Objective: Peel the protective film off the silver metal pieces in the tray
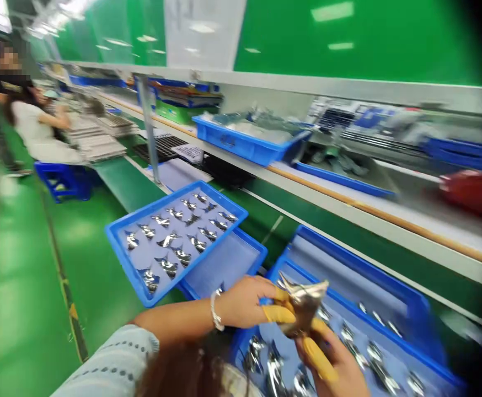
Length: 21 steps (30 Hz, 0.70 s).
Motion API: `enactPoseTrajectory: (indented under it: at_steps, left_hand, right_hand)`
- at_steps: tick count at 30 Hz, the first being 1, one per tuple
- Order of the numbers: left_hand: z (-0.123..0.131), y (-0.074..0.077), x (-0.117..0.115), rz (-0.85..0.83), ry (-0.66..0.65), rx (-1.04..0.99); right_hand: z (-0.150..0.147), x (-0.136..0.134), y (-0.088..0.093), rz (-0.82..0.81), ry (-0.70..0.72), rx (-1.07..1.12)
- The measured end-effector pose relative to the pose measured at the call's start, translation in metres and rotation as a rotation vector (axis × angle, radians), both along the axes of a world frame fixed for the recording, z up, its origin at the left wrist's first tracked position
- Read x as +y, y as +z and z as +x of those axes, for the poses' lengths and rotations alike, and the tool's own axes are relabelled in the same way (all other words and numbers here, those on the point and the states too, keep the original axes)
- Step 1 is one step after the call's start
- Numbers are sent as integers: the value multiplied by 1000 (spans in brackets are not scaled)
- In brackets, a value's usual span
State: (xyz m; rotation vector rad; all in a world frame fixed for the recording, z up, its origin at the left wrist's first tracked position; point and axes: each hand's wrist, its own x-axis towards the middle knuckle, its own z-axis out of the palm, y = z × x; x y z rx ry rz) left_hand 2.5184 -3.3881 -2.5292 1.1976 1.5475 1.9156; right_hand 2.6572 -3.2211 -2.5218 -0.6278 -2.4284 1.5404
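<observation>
A shiny, curved metal part with pointed corners is held up between both hands. My left hand, with yellow finger covers and a bracelet at the wrist, grips its left side. At its lower right, my right hand, also in yellow finger covers, pinches the edge. Both hands are above a blue tray where several similar shiny metal parts lie. To the left, another blue tray bears rows of these parts, spaced apart on a pale liner. The held part is slightly blurred.
A lower blue tray sits partly under the left one. Behind runs a shelf with a blue bin of bagged items. A metal post stands at the back. At far left, a person in white sits on a blue stool.
</observation>
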Motion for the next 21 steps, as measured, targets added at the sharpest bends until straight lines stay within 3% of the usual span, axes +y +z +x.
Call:
enactPoseTrajectory:
  at_steps: [3, 7, 15, 18, 21]
  left_hand:
    - [-3, 7, -3, 46, 24, 177]
    - [-1, 14, -4, 52, 23, 264]
    - [7, 30, -1, 23, 22, 255]
    - [7, 31, 1, 20, -32, 99]
    - [8, 30, 7, -17, -163, -277]
  right_hand:
    - [-3, -9, 26, 109, 57, 131]
    - [-4, -21, 52, 224, 142, 212]
    - [5, -19, 57, 214, 165, 251]
    - [5, -18, 59, 167, 184, 256]
    - [4, -18, 64, 73, 252, 226]
